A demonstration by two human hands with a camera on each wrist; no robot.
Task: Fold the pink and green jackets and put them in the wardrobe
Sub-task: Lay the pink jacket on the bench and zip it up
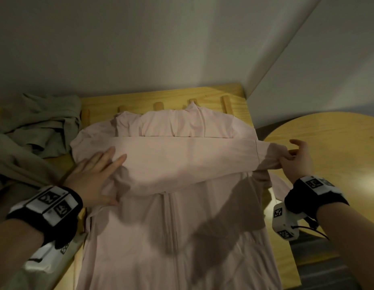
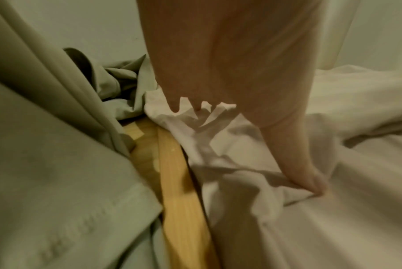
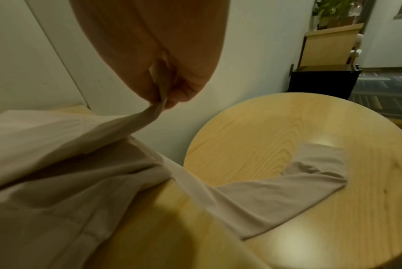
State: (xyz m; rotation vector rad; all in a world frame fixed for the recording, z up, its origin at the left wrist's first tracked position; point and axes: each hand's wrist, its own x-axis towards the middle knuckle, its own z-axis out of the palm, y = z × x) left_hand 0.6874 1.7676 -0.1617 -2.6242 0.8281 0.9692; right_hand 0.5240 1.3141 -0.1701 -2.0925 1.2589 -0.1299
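Observation:
The pink jacket (image 1: 181, 216) lies zipper-up on the wooden table (image 1: 230, 91), collar toward the wall. One sleeve (image 1: 181, 162) is laid across its chest. My left hand (image 1: 106, 174) rests flat on the jacket's left shoulder with straight fingers, and its thumb (image 2: 315, 185) presses into bunched fabric. My right hand (image 1: 290, 156) pinches the end of that sleeve at the jacket's right edge, a little above the table; the right wrist view shows the same pinch (image 3: 161, 98). The other sleeve (image 3: 310, 176) trails onto the round table. The green jacket (image 1: 35, 130) lies crumpled at the left.
A round wooden table (image 1: 339, 147) adjoins on the right. Wooden pegs (image 1: 158, 105) line the back edge against a white wall. A black cabinet (image 3: 322, 81) stands farther right. A strip of bare wood (image 2: 179, 182) separates the two jackets.

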